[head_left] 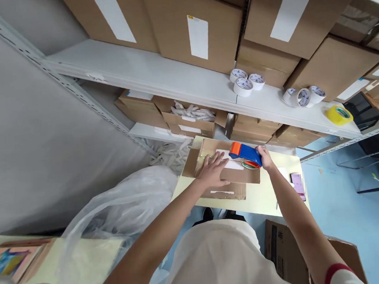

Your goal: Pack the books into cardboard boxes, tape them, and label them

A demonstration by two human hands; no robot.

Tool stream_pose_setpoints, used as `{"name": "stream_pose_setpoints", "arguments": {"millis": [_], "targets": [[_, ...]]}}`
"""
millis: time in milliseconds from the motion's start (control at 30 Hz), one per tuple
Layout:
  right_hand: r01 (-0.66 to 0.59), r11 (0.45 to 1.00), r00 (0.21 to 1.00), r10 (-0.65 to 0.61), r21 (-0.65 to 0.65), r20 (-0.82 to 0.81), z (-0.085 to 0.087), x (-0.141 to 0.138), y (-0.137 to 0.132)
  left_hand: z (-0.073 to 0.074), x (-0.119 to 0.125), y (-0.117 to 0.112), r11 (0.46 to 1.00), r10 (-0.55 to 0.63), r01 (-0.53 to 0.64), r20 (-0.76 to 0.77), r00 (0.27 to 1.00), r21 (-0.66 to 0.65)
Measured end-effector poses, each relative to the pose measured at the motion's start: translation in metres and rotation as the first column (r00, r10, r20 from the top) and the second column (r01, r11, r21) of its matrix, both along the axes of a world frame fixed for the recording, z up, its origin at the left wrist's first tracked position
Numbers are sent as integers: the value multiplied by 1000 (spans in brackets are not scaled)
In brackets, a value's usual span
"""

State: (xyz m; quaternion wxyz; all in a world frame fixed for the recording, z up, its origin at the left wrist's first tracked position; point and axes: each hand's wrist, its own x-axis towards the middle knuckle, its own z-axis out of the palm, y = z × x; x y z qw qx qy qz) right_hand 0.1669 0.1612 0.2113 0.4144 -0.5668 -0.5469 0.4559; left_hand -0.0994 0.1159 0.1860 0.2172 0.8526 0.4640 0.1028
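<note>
A cardboard box [250, 177] with a white label lies on the pale yellow table [262, 199] in front of me. My left hand [213, 171] rests on the box with its fingers spread, partly over the label. In my right hand [264, 156] is a blue and orange tape dispenser [247, 153], gripped at its right end and held over the right half of the box. A roll with a green and orange rim shows under the dispenser. Whether the dispenser touches the box, I cannot tell.
A grey shelf [184, 78] carries large cartons [195, 22], white tape rolls [243, 87] and a yellow tape roll [339, 115]. On the table's right side lies a phone [298, 186]. Clear plastic sheeting [128, 204] bulges at the left; an open carton [280, 244] stands on the floor.
</note>
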Motion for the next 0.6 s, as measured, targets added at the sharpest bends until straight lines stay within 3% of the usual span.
{"name": "stream_pose_setpoints", "arguments": {"millis": [133, 233, 333, 400, 467, 500, 533, 600], "targets": [[-51, 998, 999, 51, -47, 1, 5, 1, 9, 2, -1, 13, 982, 139, -100, 259, 956, -158], [-62, 996, 997, 64, -62, 35, 8, 1, 11, 3, 2, 24, 907, 391, -229, 504, 770, -354], [-61, 997, 996, 64, -56, 61, 9, 1, 10, 5, 11, 35, 763, 634, -265, 603, 485, -589], [-64, 996, 995, 68, -55, 68, 10, 1, 9, 8, 18, 42, 612, 762, -144, 532, 369, -778], [-71, 996, 994, 75, -54, 75, 11, 1, 8, 12, 23, 48, 461, 829, 22, 439, 347, -887], [-77, 996, 994, 81, -54, 77, 12, 1, 8, 13, 25, 51, 423, 836, 73, 420, 354, -903], [-83, 995, 993, 87, -54, 78, 13, 1, 8, 14, 27, 53, 414, 834, 93, 418, 361, -906], [-94, 994, 992, 98, -52, 74, 13, -1, 8, 16, 31, 56, 450, 819, 67, 442, 365, -890]]}}
